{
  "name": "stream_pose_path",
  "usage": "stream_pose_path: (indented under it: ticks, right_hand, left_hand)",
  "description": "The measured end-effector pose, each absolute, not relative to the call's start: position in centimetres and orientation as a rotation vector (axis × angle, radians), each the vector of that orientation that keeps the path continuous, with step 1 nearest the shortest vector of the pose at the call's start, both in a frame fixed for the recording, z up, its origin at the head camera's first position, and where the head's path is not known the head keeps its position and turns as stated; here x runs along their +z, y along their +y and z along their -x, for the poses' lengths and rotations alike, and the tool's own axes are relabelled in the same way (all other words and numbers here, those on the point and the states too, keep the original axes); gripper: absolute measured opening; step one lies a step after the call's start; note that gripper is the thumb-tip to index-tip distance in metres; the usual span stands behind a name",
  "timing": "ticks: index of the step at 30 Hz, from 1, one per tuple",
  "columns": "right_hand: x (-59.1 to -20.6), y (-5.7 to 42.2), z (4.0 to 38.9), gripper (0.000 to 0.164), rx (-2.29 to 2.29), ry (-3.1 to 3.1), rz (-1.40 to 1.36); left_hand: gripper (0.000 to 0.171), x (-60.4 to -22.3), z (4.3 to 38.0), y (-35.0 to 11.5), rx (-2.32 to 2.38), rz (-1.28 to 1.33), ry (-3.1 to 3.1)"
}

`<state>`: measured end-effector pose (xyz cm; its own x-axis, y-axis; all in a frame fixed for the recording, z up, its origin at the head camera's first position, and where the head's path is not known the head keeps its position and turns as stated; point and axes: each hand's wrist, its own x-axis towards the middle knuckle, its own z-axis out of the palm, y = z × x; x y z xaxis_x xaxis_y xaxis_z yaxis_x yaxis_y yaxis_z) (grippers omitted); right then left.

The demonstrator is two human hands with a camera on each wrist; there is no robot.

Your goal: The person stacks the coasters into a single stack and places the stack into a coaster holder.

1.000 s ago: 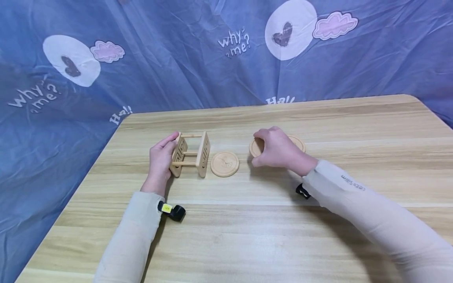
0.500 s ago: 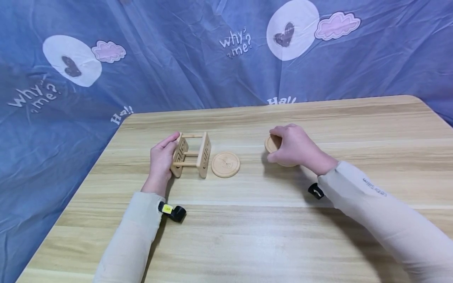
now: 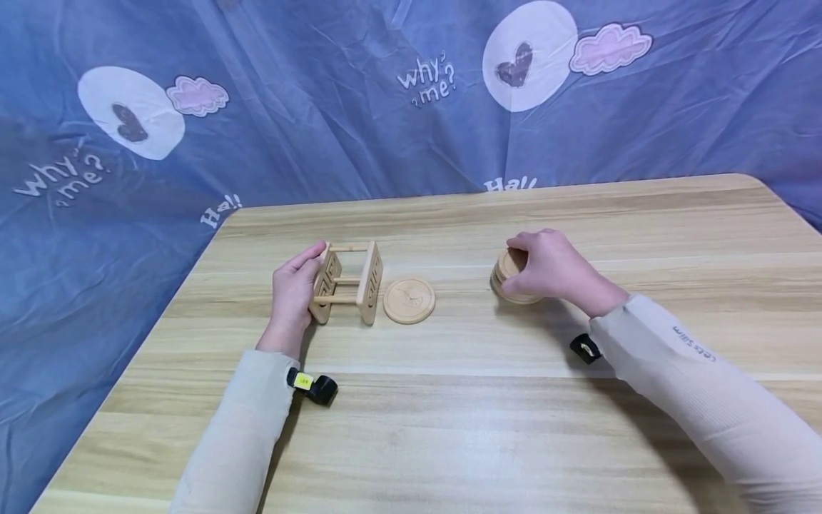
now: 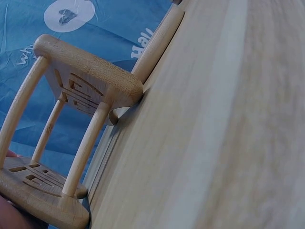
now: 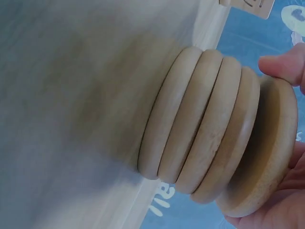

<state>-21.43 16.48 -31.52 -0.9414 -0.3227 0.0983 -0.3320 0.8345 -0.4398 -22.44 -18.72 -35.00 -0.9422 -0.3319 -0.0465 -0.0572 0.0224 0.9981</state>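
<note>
At the left, my left hand point(image 3: 292, 293) grips the near-left side panel of a wooden coaster rack point(image 3: 369, 284), which stands on the table with its two cut-out panels joined by rods. The left wrist view shows the rack point(image 4: 86, 76) close up. Just right of it a round wooden coaster point(image 3: 409, 300) with an engraved drawing lies flat. Further right, my right hand point(image 3: 552, 265) pinches a coaster point(image 5: 267, 157) by its edges above a stack of several coasters point(image 5: 200, 124). That coaster is slightly tilted, with a gap along part of the stack's top.
The wood-grain table point(image 3: 449, 428) spreads around both hands. A blue cloth point(image 3: 359, 128) with printed words and clouds hangs behind its far edge. Each wrist wears a small black camera, such as the one on the left wrist point(image 3: 321, 389).
My right hand has moved right with its coaster, from beside the stack to over it. My left hand and the rack stay where they were; the single coaster lies still.
</note>
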Motion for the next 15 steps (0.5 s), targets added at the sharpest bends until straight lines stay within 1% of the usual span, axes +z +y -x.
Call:
stream_pose_path:
  ticks: [1, 8, 15]
  right_hand:
    - [-31.58, 16.54, 21.47, 0.055, 0.727, -2.994, -0.531]
    - [-31.78, 16.64, 21.54, 0.067, 0.747, -3.024, -0.522]
    - [-31.75, 16.66, 21.77, 0.068, 0.749, -3.032, -0.533]
  left_hand:
    - [0.034, -35.02, 22.45, -18.73, -2.027, -0.405, -2.091]
    - [0.033, -35.12, 22.48, -18.78, -2.028, -0.405, -2.08]
    - [0.034, -35.05, 22.54, -18.75, -2.028, -0.411, -2.08]
